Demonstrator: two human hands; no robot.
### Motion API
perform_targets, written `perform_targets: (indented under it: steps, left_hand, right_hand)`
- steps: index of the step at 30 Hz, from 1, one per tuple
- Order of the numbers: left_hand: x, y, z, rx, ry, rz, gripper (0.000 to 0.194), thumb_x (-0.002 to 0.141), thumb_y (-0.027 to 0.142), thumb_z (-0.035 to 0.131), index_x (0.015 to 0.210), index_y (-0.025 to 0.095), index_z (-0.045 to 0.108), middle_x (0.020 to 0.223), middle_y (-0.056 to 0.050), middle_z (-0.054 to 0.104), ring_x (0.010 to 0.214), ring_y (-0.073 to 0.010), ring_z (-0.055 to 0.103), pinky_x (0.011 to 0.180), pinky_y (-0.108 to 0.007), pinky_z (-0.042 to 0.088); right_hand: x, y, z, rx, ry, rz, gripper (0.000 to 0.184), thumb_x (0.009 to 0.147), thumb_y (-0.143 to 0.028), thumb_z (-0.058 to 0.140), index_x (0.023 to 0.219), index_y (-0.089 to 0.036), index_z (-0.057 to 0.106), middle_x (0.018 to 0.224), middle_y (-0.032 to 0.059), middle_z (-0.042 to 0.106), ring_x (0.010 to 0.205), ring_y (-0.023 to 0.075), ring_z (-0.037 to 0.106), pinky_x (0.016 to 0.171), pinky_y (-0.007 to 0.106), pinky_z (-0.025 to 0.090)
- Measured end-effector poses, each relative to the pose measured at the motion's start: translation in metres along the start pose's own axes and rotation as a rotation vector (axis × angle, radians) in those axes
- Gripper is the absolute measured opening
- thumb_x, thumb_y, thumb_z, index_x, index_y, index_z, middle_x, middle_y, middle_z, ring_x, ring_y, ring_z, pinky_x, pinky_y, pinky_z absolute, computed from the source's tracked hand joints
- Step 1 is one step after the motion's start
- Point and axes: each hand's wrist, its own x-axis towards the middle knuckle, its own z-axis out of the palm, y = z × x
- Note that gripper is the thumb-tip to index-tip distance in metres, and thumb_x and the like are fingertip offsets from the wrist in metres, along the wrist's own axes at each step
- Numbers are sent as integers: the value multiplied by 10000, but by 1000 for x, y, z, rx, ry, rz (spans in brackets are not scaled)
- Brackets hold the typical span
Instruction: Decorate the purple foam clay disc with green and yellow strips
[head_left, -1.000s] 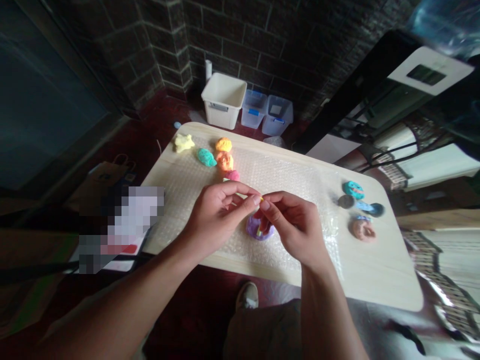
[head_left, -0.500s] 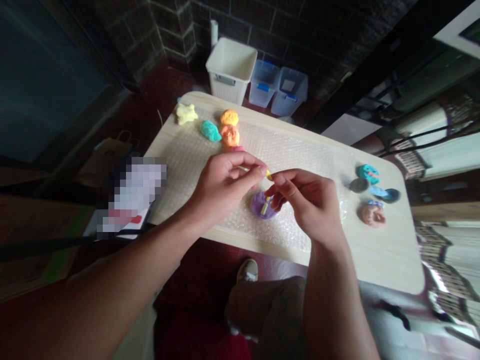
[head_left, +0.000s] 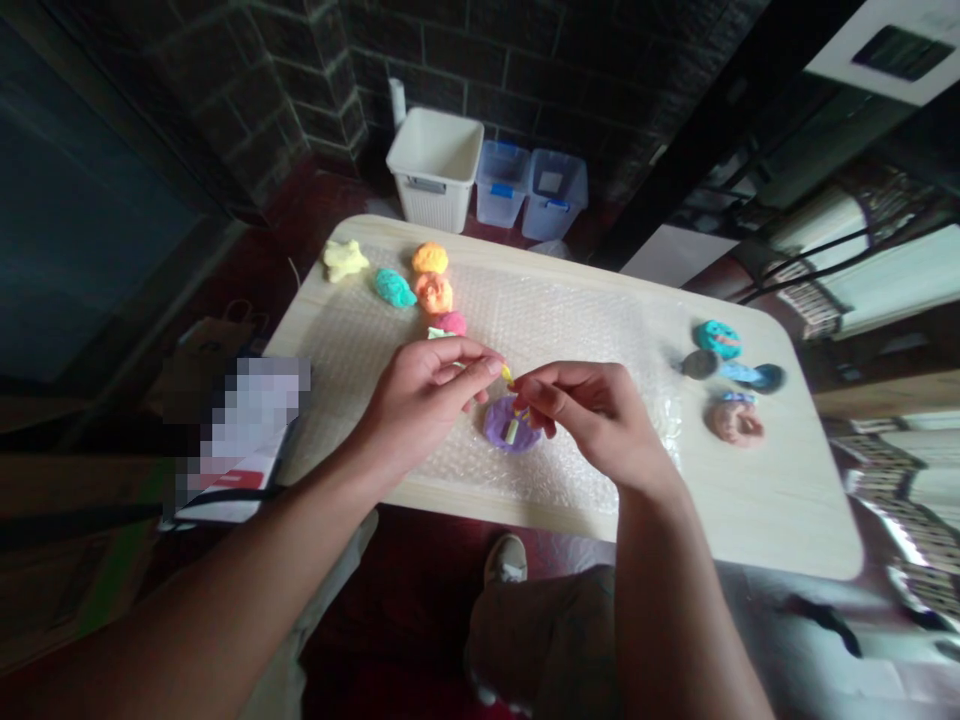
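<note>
Between my two hands is a small strip of yellow modelling clay (head_left: pixel 506 374). My left hand (head_left: pixel 435 395) pinches one end with thumb and forefinger. My right hand (head_left: pixel 589 405) pinches the other end, its remaining fingers curled. Below them a flat purple clay disc (head_left: pixel 498 428) lies on bubble wrap (head_left: pixel 570 480). A short pale yellow clay stick (head_left: pixel 511 432) and some brighter yellow bits rest on the disc, which my right fingers partly cover. A pink clay lump (head_left: pixel 451 323) and a pale green piece (head_left: pixel 441 333) sit just beyond my left hand.
Yellow (head_left: pixel 430 257), orange (head_left: pixel 434 293) and green (head_left: pixel 394 288) clay lumps and a pale yellow star shape (head_left: pixel 345 261) lie at the table's far left. At right are a teal clay disc (head_left: pixel 718 339), a blue-and-grey piece (head_left: pixel 739 373) and a peach shape (head_left: pixel 736 422). Bins (head_left: pixel 439 185) stand behind.
The whole view has shifted, so the table's far side sits lower and further left. Both hands still pinch the yellow strip, and more of it shows between them.
</note>
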Motion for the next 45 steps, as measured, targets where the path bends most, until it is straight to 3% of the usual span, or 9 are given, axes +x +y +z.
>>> perform_targets:
  steps: [6,13,19,31,36,45]
  left_hand:
    - [0,-2,1,-33,-47,3,166,856,330,832,861,167,797,688,2,702,648,-122,617,617,-224,478]
    - [-1,0,-2,-89,3,14,112,889,281,796,919,179,833,826,-29,776,706,-112,650,631,-212,476]
    - [-2,3,-1,-79,-49,47,119,818,260,864,850,173,790,734,7,764,664,-116,678,630,-208,506]
    - [-3,6,-1,-58,-49,43,146,837,285,841,825,157,771,712,0,745,662,-122,685,628,-202,529]
    - [-3,3,-1,-101,-67,59,109,833,242,844,912,173,813,809,-22,803,743,-148,741,686,-217,570]
    - [-3,1,-1,-61,-58,128,94,798,198,882,874,180,830,882,-34,831,852,-179,775,789,-246,607]
  right_hand:
    - [2,0,6,1,36,-43,312,890,-442,832,869,-131,822,685,32,723,545,97,570,490,216,461]
    - [1,-1,6,26,98,-59,295,877,-422,850,826,-135,803,678,34,730,527,82,555,469,200,433]
    - [0,-3,7,9,62,-73,281,890,-402,842,822,-133,797,676,37,729,550,93,581,485,202,450]
    - [0,-5,8,3,32,-66,278,902,-401,833,836,-135,787,674,27,723,550,96,596,489,203,460]
    - [0,-6,9,12,59,-72,300,898,-426,834,811,-143,782,658,17,703,535,89,567,483,208,451]
    - [-1,-6,8,9,68,-71,270,869,-407,869,831,-149,797,667,12,696,559,93,563,502,210,451]
